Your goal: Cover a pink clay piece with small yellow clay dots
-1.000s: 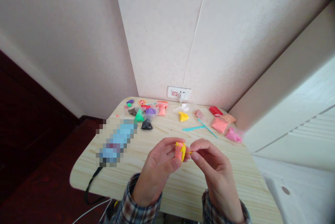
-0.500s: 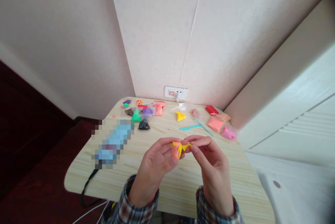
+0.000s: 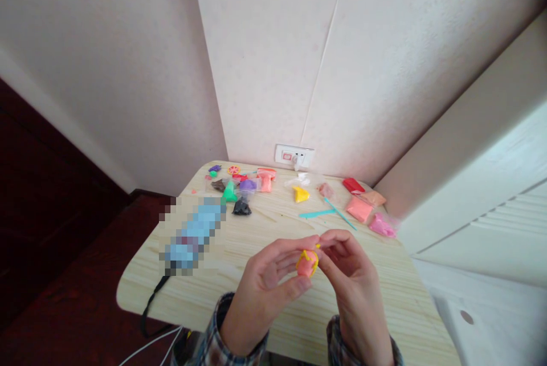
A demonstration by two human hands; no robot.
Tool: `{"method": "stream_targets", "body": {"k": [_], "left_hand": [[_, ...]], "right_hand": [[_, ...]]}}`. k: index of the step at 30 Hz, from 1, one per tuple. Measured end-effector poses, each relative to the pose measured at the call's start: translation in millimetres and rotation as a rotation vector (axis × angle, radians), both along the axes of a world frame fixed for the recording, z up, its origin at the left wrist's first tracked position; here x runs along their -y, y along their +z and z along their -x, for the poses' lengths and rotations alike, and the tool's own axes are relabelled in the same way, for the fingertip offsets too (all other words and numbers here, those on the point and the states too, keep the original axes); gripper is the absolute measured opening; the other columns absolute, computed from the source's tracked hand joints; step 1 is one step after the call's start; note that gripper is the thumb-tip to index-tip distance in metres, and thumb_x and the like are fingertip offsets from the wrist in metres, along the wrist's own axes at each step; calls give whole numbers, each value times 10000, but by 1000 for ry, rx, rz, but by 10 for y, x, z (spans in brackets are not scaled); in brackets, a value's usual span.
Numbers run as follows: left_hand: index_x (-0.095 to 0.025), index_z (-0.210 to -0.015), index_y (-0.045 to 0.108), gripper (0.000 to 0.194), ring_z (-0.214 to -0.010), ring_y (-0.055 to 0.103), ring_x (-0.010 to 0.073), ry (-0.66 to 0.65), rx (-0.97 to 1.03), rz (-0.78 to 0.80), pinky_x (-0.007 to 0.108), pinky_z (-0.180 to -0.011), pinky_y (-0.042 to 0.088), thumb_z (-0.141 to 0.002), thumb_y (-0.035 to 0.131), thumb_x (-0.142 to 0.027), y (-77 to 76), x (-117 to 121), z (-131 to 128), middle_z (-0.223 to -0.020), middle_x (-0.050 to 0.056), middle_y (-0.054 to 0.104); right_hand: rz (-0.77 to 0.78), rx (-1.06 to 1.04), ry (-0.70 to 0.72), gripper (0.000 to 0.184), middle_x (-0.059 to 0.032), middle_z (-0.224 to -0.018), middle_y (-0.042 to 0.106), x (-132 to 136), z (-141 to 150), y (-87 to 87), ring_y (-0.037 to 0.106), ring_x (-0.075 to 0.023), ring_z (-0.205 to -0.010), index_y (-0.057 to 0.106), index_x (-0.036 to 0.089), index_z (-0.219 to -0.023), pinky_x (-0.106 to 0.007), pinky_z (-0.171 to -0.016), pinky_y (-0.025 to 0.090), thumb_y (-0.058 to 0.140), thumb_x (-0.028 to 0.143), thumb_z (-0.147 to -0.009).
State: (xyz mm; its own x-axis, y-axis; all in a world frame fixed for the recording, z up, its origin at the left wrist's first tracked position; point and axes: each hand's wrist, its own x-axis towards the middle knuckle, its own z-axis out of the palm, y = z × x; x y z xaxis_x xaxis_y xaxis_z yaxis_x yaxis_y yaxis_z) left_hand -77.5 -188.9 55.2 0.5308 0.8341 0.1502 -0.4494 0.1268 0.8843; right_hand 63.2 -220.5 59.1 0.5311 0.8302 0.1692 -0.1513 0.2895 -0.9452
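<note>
Between the thumb and fingers of my left hand (image 3: pixel 271 283) is a small lump of salmon-pink modelling clay (image 3: pixel 305 265). Yellow clay (image 3: pixel 315 263) runs along its rim and right side. My right hand (image 3: pixel 352 280) is closed in a pinch at the lump's upper right, where a bit of yellow clay (image 3: pixel 317 246) shows by its fingertips. Both hands are held above the front half of the table (image 3: pixel 294 320). Beyond them lie a bag of yellow clay (image 3: pixel 301 194) and two turquoise tools, one flat (image 3: pixel 316 214) and one thin stick (image 3: pixel 342 215).
Bags of pink (image 3: pixel 359 208), magenta-pink (image 3: pixel 382 225) and red clay (image 3: pixel 353 185) lie at the back right. Green (image 3: pixel 229 191), black (image 3: pixel 242 207) and purple bags (image 3: pixel 248 184) sit back left. A blurred blue object (image 3: pixel 194 235) with a black strap lies left. A wall socket (image 3: pixel 294 155) is behind.
The pink lump has been turned in my left hand, so another side faces me. The yellow strand stretched to my right fingers a moment ago is now short, with both hands' fingertips close together.
</note>
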Motion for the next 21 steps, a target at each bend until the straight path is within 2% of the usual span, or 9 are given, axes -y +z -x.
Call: {"method": "stream_targets", "body": {"k": [4,9,14,17,21], "left_hand": [[-317,-1174,831,311,-1226,762,217,-24,-37,-14,303,-1083,578,-866,870,-327,91,8,30,-1329,69,806],[-287,-1182,823,355,-1120,791,213,-66,-80,9,339,-1041,599,-844,886,-375,189,8,48,-1328,90,805],[-303,-1235,804,440,-1131,776,218,-118,-117,37,350,-1032,591,-824,893,-435,187,28,36,-1393,87,772],[-309,-1222,808,417,-1143,770,227,-127,-105,40,367,-1029,593,-831,889,-432,177,40,34,-1457,84,734],[-273,-1204,810,406,-1111,777,222,-93,-86,18,366,-1024,591,-832,892,-412,157,27,50,-1396,101,767]], "right_hand": [[27,36,6,255,-1,-748,783,19,-29,45,718,-135,-658,806,271,-815,-188,-584,578,960,444,-708],[73,131,63,227,-37,-727,801,56,-26,112,742,-193,-655,824,246,-805,-262,-585,607,874,468,-797],[104,230,47,189,-28,-710,801,109,-27,97,724,-189,-632,824,247,-753,-261,-574,571,781,401,-852],[130,283,1,183,-18,-701,792,153,-48,59,688,-172,-618,822,247,-756,-257,-570,516,744,367,-870],[182,348,-40,161,-23,-737,794,196,-70,28,686,-188,-703,818,242,-766,-288,-658,488,751,345,-869]]}}
